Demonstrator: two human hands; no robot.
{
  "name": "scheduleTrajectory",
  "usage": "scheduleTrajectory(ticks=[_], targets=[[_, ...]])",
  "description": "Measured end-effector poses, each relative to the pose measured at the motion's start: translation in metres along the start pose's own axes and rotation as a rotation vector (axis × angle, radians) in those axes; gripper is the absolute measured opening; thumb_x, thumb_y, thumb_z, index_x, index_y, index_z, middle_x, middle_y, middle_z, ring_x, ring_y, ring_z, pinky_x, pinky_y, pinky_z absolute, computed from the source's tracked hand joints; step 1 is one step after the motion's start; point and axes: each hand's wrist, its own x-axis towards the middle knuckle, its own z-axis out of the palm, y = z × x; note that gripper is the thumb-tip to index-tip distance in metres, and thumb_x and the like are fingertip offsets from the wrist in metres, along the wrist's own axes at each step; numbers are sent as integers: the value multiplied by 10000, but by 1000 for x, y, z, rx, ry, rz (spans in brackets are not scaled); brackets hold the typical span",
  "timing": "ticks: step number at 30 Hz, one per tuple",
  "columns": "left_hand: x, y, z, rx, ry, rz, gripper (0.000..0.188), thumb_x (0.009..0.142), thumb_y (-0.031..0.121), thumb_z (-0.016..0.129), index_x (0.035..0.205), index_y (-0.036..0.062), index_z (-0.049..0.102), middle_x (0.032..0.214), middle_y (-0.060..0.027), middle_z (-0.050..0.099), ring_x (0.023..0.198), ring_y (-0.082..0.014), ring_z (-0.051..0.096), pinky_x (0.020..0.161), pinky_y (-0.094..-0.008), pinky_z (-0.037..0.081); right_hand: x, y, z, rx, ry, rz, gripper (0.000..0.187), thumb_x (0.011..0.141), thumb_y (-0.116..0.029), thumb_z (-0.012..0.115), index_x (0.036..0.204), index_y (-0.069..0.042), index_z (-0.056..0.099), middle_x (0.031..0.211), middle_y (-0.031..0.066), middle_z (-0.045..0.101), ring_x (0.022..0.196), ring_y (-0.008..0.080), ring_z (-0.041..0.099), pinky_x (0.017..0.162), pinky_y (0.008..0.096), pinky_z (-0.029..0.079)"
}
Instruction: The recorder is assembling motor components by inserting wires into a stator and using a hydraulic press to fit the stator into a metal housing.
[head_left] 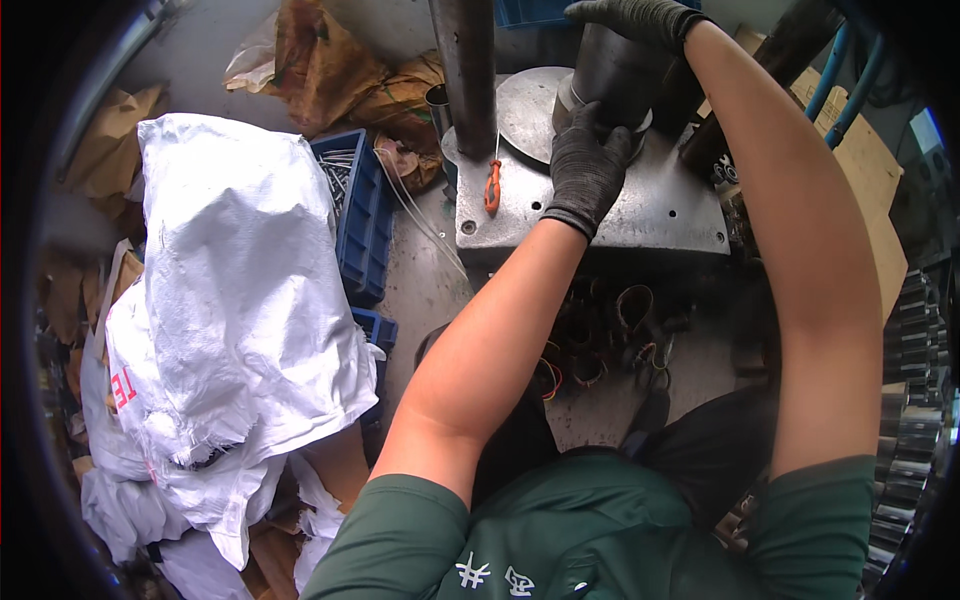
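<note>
A dark grey metal cylinder (pixel 618 75) stands, slightly tilted in view, on the round steel disc (pixel 522 115) of a press bed. Both my hands wear dark knitted gloves. My left hand (pixel 590 165) is closed against the cylinder's lower front, by the paler ring at its foot. Over the cylinder's upper end reaches my right hand (pixel 640 18), its fingers curled across the top edge and partly cut off by the frame. To the left of my left hand, a screwdriver (pixel 492 187) with an orange handle lies on the thick steel plate (pixel 640 225).
Steel columns (pixel 465 70) rise beside the plate. On the left are a blue crate (pixel 365 225) of metal pins, a white woven sack (pixel 240 270) and crumpled brown paper (pixel 320 60). Stacked shiny metal tubes (pixel 915 430) line the right; metal rings (pixel 633 305) lie beneath the plate.
</note>
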Motion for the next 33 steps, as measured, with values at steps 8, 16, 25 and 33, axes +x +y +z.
scheduleTrajectory(ticks=[8,16,25,33], targets=[[7,-23,-4,-184,-15,-141,500,994,198,743,1423,-21,605,1272,-157,728,1141,-242,698,1028,-353,539,-52,-52,-104,191,19,306,412,892,-299,763,1288,-196,716,1002,151,756,971,353,737,891,447,571],[12,-19,-17,-401,-18,-197,510,938,265,749,1318,-66,669,1207,-210,758,1087,-280,733,967,-378,570,-185,-102,-103,330,229,411,882,796,-174,810,1610,-196,471,1402,165,632,1386,354,537,1227,484,369],[-25,12,-9,-190,-319,8,397,962,287,751,1179,-45,739,1021,-157,795,1007,-216,743,922,-366,565,-371,-246,-21,1493,439,1069,366,1006,-75,718,1370,-78,678,1248,83,738,1122,228,721,1014,371,582],[-183,109,50,-343,-1022,-319,197,986,114,732,1143,42,638,1019,-28,649,946,-114,627,810,-281,535,-368,-230,-36,1751,1320,1366,296,1139,-316,524,1325,-135,667,1178,58,731,1017,166,696,870,362,584]])
